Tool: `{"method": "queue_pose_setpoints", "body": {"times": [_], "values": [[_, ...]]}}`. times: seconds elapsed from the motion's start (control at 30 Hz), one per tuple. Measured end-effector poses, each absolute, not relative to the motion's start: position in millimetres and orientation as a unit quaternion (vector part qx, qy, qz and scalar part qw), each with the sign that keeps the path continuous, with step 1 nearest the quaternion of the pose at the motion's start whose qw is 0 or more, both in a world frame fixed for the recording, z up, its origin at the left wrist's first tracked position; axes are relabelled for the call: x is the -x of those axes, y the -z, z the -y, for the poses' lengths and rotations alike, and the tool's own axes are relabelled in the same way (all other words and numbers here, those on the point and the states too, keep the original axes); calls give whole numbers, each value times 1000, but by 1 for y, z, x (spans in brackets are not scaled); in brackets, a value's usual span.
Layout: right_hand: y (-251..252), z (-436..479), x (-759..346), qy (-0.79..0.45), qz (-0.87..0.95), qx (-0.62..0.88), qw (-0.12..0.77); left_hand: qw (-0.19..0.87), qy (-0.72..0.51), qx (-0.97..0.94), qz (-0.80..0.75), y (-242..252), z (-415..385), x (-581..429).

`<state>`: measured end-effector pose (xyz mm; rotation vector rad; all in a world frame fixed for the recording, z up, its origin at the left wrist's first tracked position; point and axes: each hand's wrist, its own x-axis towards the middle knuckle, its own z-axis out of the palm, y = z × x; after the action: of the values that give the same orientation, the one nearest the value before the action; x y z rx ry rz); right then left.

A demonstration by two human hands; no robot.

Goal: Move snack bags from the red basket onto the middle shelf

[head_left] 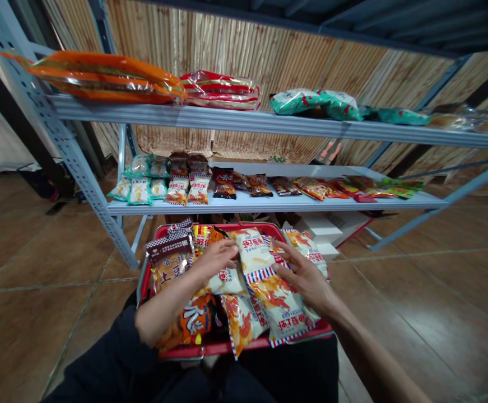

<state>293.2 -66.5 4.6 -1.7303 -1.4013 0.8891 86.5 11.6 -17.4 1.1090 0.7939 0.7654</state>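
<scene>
A red shopping basket [177,354] full of snack bags sits in front of my body. My left hand [215,258] reaches over its middle, fingers stretched out beside a white shrimp-snack bag [254,249]. Over the right side of the pile, my right hand [305,275] has its fingers spread, the tips at the edge of the same bag. Just below lies another white-and-orange shrimp-snack bag [280,305]. A brown-topped potato-snack bag [168,251] stands at the basket's left, with an orange-and-black bag [197,316] nearer to me. My left forearm hides part of the pile.
Ahead stands a blue-grey metal rack; its lower shelf [176,209] holds rows of small snack bags [199,187]. Orange packs [101,78], red packs [221,89] and green packs [298,102] lie on the shelf above. White boxes [321,228] are beneath the rack.
</scene>
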Motion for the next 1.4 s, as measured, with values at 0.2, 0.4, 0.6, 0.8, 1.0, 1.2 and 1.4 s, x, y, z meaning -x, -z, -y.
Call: {"method": "queue_pose_setpoints", "body": {"times": [0.2, 0.4, 0.6, 0.8, 1.0, 1.2, 1.4], "values": [[-26, 36, -262, -487, 458, 573, 474, 792, -406, -329, -315, 1, -14, -77], [-16, -1, -229, -493, 408, 559, 528, 804, -442, -283, -279, -3, -19, -67], [-6, -6, -212, -589, 354, 549, 476, 779, -493, -227, -314, 12, -26, -61], [-18, 10, -218, -646, 465, 487, 359, 746, -546, -195, -328, 23, -27, -62], [-17, 11, -224, -670, 473, 459, 341, 751, -544, -179, -329, 22, -30, -62], [-14, 10, -225, -686, 465, 436, 351, 773, -538, -171, -291, 18, -33, -57], [-21, 12, -225, -689, 488, 421, 330, 780, -532, -159, -288, 15, -37, -55]]}}
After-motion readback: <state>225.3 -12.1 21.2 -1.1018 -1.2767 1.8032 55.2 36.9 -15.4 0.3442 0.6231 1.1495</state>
